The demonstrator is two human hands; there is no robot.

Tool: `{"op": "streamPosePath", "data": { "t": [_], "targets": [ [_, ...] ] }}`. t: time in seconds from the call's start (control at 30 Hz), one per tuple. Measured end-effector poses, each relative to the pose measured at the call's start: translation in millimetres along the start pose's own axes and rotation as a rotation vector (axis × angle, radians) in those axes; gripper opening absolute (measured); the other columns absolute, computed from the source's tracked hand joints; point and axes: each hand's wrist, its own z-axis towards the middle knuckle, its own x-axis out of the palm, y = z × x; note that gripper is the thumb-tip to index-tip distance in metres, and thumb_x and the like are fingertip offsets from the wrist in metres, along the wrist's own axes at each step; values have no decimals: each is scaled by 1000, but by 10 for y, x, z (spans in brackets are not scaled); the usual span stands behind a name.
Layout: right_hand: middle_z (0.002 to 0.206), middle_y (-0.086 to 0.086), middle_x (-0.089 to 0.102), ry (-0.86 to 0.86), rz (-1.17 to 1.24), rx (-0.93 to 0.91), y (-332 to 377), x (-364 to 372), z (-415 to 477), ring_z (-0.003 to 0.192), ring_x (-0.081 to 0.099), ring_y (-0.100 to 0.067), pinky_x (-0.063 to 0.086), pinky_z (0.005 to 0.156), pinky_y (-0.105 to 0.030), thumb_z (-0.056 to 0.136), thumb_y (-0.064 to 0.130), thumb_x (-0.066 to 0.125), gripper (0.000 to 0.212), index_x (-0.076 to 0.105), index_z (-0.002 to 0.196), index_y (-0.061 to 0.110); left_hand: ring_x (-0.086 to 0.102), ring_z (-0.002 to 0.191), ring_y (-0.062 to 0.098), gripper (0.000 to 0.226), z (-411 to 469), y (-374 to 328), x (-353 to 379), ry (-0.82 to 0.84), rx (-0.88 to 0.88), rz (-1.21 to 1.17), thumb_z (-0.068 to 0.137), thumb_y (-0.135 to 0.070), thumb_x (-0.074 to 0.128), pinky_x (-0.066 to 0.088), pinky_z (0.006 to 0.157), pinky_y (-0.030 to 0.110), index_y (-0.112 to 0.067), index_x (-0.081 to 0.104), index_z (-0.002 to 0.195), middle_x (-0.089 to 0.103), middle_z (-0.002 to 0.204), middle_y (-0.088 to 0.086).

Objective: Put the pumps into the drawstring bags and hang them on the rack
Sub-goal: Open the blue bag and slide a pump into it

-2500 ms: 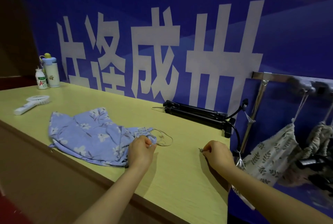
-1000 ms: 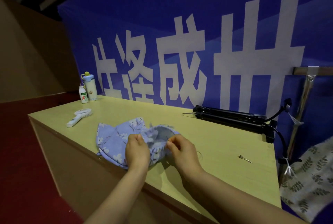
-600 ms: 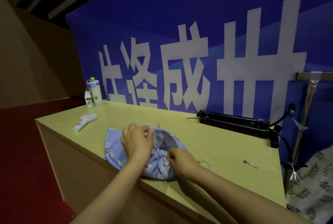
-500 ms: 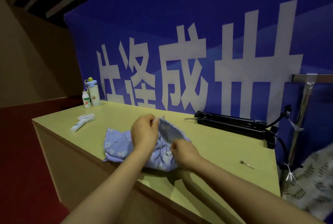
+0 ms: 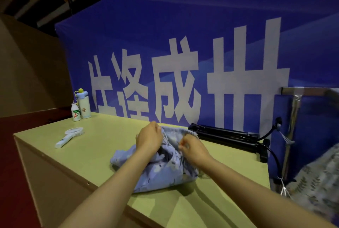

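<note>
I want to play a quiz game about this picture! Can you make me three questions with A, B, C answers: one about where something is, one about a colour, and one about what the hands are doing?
1. Where does the black pump lie?
A. against the banner
B. on the floor
C. in the bag

2. What colour is the bag on the table?
A. red
B. light blue, flowered
C. black

3. What are the hands doing?
A. resting flat
B. holding bottles
C. pulling the bag's mouth open

Answers: 1 A, it lies along the table's back edge. 2 B, pale flowers show. 3 C, left hand and right hand each grip the rim.

Pale table (image 5: pixel 102 156) carries blue bag (image 5: pixel 161 174), fan (image 5: pixel 68 136), bottles (image 5: pixel 81 106), black pump (image 5: pixel 229 136).
</note>
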Motion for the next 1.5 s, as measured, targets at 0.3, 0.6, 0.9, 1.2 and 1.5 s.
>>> {"op": "streamPosePath", "data": {
  "t": [0.3,0.6,0.9,1.2,1.5],
  "targets": [
    [153,18,13,-68,310,-238,168,-86,-91,130,34,-3,40,101,-33,89,18,60,9,67,85,14,61,91,29,27,32,-100,34,35,102,-284,87,-25,55,50,85,45,-29,55,60,63,76,-2],
    [83,-5,57,-138,236,-85,129,-33,-157,81,55,-18,42,72,-29,92,13,54,18,66,85,2,58,114,24,27,-135,331,307,171,45,-110,93,-30,50,47,95,38,-18,62,114,64,121,5],
    [98,-5,60,-471,399,-175,409,-44,-11,87,52,-10,39,76,-10,91,8,56,14,69,93,4,60,101,32,14,-179,385,357,-28,160,410,95,-22,36,36,77,34,-20,49,92,69,102,8],
    [91,2,53,-579,478,-79,315,-221,104,76,50,-6,38,66,-10,95,9,48,19,66,97,5,59,100,38,35,-11,582,207,-147,-282,32,97,-24,33,42,82,34,-9,61,83,67,104,21],
    [97,-12,65,-818,623,-420,1217,-928,463,84,53,-9,40,75,-5,92,1,51,15,65,95,-2,59,108,35,31,-27,532,338,-76,-524,-171,93,-26,45,45,87,32,-3,64,102,65,112,18]
  ]
}}
